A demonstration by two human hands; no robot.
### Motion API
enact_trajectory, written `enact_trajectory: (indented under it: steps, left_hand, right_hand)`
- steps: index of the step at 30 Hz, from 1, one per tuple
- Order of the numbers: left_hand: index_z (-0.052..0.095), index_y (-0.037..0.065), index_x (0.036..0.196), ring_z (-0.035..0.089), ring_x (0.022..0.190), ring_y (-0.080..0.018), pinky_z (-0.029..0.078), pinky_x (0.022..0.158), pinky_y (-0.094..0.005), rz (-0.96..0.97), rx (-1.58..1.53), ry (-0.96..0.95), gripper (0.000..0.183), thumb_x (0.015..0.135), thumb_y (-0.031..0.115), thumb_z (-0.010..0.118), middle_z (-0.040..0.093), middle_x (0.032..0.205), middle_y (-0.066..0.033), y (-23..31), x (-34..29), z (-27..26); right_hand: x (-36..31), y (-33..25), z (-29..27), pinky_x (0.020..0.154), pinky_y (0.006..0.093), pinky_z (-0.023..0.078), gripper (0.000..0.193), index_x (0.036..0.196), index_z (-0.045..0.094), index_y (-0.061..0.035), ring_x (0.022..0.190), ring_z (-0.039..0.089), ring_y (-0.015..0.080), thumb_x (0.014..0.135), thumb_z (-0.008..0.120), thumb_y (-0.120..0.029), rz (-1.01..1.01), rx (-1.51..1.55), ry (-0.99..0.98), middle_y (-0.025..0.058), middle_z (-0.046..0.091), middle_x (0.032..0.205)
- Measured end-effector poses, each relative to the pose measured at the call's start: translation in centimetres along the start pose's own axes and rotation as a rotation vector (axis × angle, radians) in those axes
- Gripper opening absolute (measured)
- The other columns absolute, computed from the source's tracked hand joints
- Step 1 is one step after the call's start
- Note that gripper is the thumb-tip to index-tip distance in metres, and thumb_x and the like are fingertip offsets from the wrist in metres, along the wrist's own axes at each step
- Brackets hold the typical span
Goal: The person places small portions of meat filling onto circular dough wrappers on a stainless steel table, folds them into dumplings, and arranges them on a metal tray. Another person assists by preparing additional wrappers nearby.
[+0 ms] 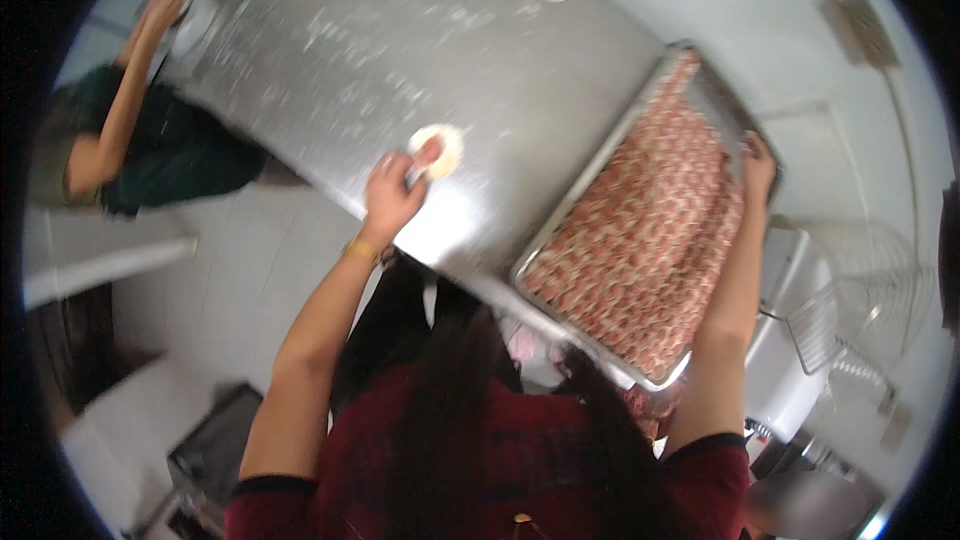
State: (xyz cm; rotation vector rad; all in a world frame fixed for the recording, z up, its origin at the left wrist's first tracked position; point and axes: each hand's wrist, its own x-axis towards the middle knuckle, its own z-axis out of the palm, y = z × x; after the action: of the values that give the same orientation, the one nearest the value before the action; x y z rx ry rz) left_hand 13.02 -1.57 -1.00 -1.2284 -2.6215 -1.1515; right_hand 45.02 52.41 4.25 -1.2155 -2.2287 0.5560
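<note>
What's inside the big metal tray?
Pink-and-white food fills most of the tray, leaving bare metal at its upper right. The bottom beneath the food is hidden.

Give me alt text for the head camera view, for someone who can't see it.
A person's left hand is at a round pale disc with a pinkish centre on a metal table, while the right hand is at the rim of a metal tray mostly covered with pink-and-pale pieces. A co-worker is at left.

The meat (640, 230) is mottled pink-white, the dough round (454, 152) cream.
</note>
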Motion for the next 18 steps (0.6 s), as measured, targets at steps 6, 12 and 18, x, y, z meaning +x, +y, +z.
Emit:
enact_trajectory:
  steps: [6, 12, 18]
  left_hand:
    - [0.057, 0.006, 0.093, 0.059, 0.073, -0.0277, 0.048, 0.067, -0.0374, 0.029, -0.056, -0.066, 0.021, 0.077, 0.017, 0.063, 0.057, 0.091, -0.0101, -1.2, -0.2, -0.6]
    - [0.058, 0.008, 0.096, 0.059, 0.072, -0.0265, 0.049, 0.067, -0.0364, 0.002, -0.054, -0.110, 0.021, 0.078, 0.017, 0.063, 0.058, 0.093, -0.0094, -1.6, -0.5, -1.4]
    - [0.057, 0.005, 0.098, 0.062, 0.075, -0.0283, 0.050, 0.069, -0.0368, -0.218, -0.249, -0.104, 0.023, 0.078, 0.016, 0.062, 0.062, 0.086, -0.0133, -1.6, -0.5, -1.5]
  right_hand:
    - [-5.4, -10.2, 3.8, 0.083, 0.0272, 0.046, 0.035, 0.115, 0.061, -0.0020, 0.095, 0.060, 0.0158, 0.081, 0.053, 0.001, -0.068, 0.163, -0.166, 0.0103, 0.064, 0.107]
    - [-14.3, -22.7, 10.4, 0.083, 0.0269, 0.047, 0.032, 0.110, 0.064, -0.0073, 0.095, 0.060, 0.0149, 0.083, 0.054, 0.004, -0.341, 0.220, -0.409, 0.0058, 0.063, 0.109]
    - [-20.8, -29.1, 14.8, 0.077, 0.0358, 0.050, 0.031, 0.102, 0.064, -0.0051, 0.089, 0.063, 0.0304, 0.073, 0.057, 0.005, -0.367, 0.318, -0.597, 0.0136, 0.061, 0.107]
